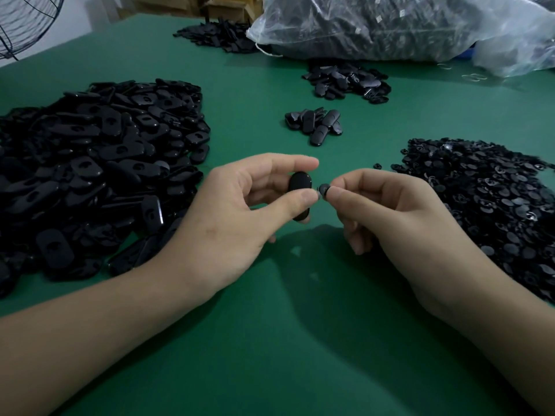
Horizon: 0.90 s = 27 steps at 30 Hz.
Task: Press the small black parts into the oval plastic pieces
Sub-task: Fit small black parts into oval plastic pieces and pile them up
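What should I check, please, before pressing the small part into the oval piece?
1. Oval piece gripped firmly in the left hand: ok.
2. Small black part pinched in the right hand: ok.
3. Part brought close beside the piece: ok.
4. Part lined up for insertion: cannot tell, the piece's receiving side is hidden.
5. Part turned the right way: cannot tell, too small.

Green-covered table (270, 340) is filling most of the view, dim light falling across it — wire fan guard (27, 22) standing far left, cardboard boxes (228, 9) sitting behind, pale wall (99, 10) showing btwn.
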Available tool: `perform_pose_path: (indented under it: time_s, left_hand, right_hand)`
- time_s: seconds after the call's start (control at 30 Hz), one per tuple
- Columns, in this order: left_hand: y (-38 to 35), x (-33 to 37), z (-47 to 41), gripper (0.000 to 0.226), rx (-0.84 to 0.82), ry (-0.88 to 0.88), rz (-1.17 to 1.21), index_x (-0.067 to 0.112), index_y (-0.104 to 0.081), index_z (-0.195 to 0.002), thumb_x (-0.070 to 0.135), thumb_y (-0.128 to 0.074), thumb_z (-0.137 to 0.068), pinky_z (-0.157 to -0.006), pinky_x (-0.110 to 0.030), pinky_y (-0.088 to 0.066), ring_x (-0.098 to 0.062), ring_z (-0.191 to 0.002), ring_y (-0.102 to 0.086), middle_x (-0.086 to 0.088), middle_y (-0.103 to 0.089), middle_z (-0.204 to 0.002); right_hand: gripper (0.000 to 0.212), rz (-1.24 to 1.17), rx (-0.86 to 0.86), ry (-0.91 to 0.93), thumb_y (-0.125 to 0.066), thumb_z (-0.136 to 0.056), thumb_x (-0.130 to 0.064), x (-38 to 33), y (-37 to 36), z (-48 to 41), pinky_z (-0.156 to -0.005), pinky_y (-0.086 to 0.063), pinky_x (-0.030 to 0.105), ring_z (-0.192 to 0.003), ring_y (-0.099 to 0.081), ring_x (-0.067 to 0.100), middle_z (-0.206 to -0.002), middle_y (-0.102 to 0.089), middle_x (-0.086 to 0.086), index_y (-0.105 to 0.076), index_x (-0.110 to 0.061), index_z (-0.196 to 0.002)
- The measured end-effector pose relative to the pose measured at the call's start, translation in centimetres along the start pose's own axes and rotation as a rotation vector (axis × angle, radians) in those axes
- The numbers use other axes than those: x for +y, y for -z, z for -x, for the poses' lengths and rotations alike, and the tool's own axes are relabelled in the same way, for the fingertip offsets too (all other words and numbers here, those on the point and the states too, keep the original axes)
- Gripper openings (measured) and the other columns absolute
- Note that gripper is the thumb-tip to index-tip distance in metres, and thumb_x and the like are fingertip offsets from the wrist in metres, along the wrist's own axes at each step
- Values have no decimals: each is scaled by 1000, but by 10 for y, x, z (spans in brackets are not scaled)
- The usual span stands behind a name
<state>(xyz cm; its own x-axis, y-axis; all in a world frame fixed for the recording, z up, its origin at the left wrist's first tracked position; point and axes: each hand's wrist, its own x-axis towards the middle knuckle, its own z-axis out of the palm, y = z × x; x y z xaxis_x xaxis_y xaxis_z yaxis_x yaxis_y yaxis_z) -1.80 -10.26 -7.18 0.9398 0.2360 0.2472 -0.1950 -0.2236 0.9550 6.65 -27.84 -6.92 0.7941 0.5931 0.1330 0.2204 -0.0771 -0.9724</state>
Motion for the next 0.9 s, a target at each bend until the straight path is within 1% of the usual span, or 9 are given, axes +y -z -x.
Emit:
perform_pose_path:
  time_s: [0.13, 0.2, 0.27, 0.33, 0.53, 0.6, 0.7, 0.8, 0.9]
  left_hand:
    - [2, -2, -1, 55, -72, 8, -14, 29, -59, -140, -4, -63, -96, -76, -20, -58, -9, -105, -71, 12, -76, -114]
    - [2, -2, -1, 60, -81, 0, -43, 32, -57, -142, -4, -65, -95, -90, -22, -56, -9, -107, -70, 13, -75, -116]
    - [2, -3, -2, 62, -61, 12, -32, 32, -56, -144, 0, -70, -93, -96, -18, -52, -11, -105, -71, 7, -75, -114]
    - [2, -4, -2, 62, -25, 44, 14, 29, -57, -143, 3, -75, -89, -92, -17, -53, -12, -99, -72, 1, -76, -109]
    - [2, -1, -1, 27, -12, 58, 63, 14, -67, -105, 8, -81, -83, -70, -18, -55, -16, -79, -77, -3, -79, -89]
    - [2, 0, 0, 24, -9, 50, 70, 14, -71, -102, 8, -82, -82, -71, -20, -58, -17, -81, -78, -3, -79, -88]
    - [2, 0, 1, 22, 12, 39, 81, 18, -76, -99, 9, -83, -80, -80, -26, -62, -17, -84, -78, -3, -80, -90]
    - [2, 0, 0, 22, 24, 28, 79, 20, -78, -96, 7, -84, -79, -80, -22, -60, -17, -85, -78, -2, -80, -91]
    - [2, 0, 1, 21, 29, 7, 38, 21, -79, -95, 6, -83, -81, -78, -20, -59, -16, -85, -77, 2, -80, -92]
  right_hand:
    - [16, 34, -5, 21, -65, -98, -25, -1, 1, 0, -51, -37, 21, -50, -46, 17, -60, -55, 0, -69, -16, -85]
    - [16, 76, -9, 43, -64, -98, -26, -1, 2, 1, -51, -37, 21, -50, -46, 16, -59, -55, -1, -68, -16, -86]
    - [17, 112, -6, 59, -64, -100, -25, -2, 1, 1, -51, -38, 20, -49, -47, 15, -58, -55, -5, -67, -15, -87]
    - [16, 142, -1, 74, -63, -100, -24, -3, 1, 1, -49, -38, 18, -48, -47, 12, -58, -55, -8, -67, -15, -87]
    - [15, 210, 11, 97, -63, -98, -25, -3, 1, 1, -46, -35, 16, -47, -45, 8, -57, -54, -9, -67, -18, -86]
    - [15, 234, 17, 105, -63, -98, -26, -3, 2, 1, -47, -35, 19, -48, -44, 9, -57, -54, -8, -67, -19, -86]
    - [14, 267, 31, 114, -64, -97, -28, -4, 3, 2, -47, -35, 21, -49, -44, 8, -58, -55, -4, -68, -21, -86]
    - [14, 304, 46, 128, -65, -95, -30, -5, 3, 3, -51, -36, 27, -51, -45, 10, -64, -58, 9, -68, -21, -86]
    - [13, 355, 70, 155, -67, -94, -32, -7, 2, 4, -53, -38, 28, -51, -46, 11, -64, -58, 7, -68, -23, -85]
